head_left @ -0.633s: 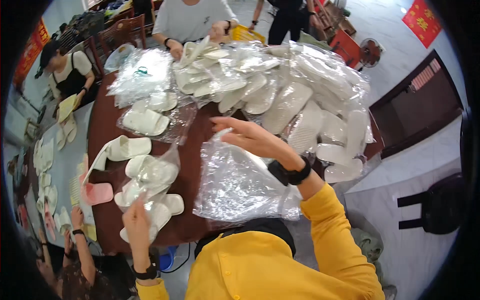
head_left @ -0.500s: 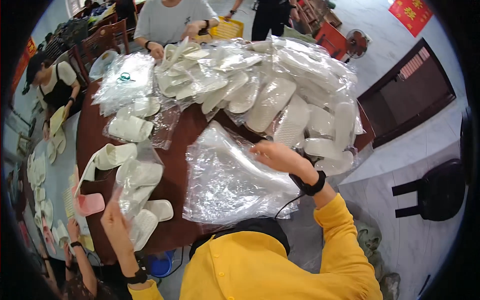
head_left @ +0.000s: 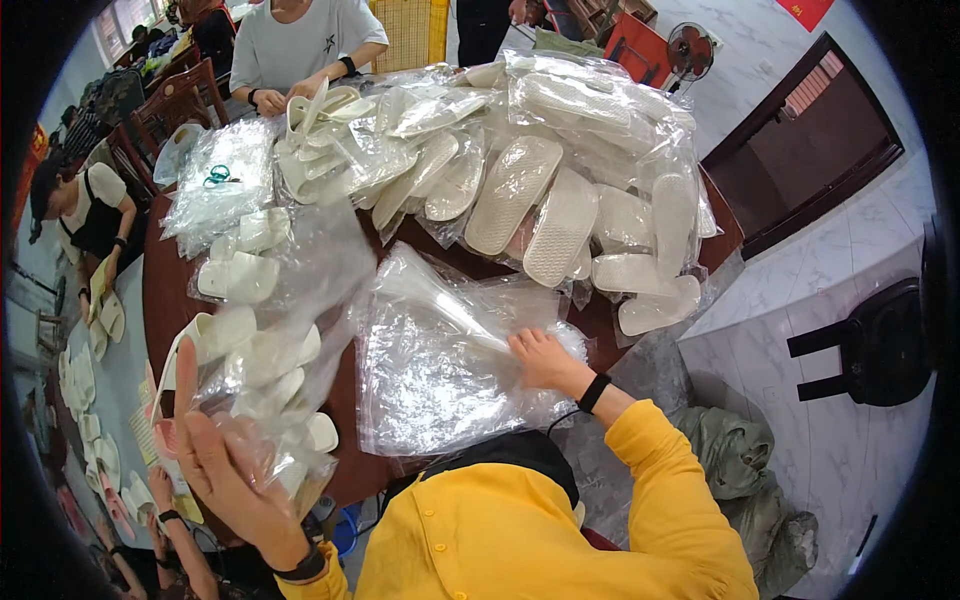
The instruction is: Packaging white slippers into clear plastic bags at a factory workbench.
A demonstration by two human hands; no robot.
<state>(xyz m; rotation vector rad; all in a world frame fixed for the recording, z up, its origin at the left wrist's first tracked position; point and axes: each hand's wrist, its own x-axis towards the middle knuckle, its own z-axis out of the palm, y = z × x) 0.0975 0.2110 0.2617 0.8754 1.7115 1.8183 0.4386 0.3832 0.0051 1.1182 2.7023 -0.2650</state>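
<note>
My left hand (head_left: 235,485) is at the near left, fingers stretched and spread. A clear plastic bag (head_left: 325,265) lies blurred against its fingers and over white slippers (head_left: 248,335) on the table; where the bag meets the fingers is hard to make out. To the right, my right hand (head_left: 550,362) rests on a stack of clear plastic bags (head_left: 420,390), its fingertips touching the top near the right edge. The fingers look slightly bent, with nothing visibly gripped. A bagged white slipper (head_left: 240,275) lies beyond the left group.
A heap of bagged white slippers (head_left: 515,195) covers the far side of the dark red table (head_left: 165,300). Teal scissors (head_left: 220,175) lie on more bags at far left. Co-workers stand across and at left. A black chair (head_left: 870,340) and grey sacks (head_left: 730,455) are right.
My right hand has come down and nearer, onto the bag stack. My left hand's fingers have spread, and a loose bag now shows over the slippers beside it. The view has shifted slightly.
</note>
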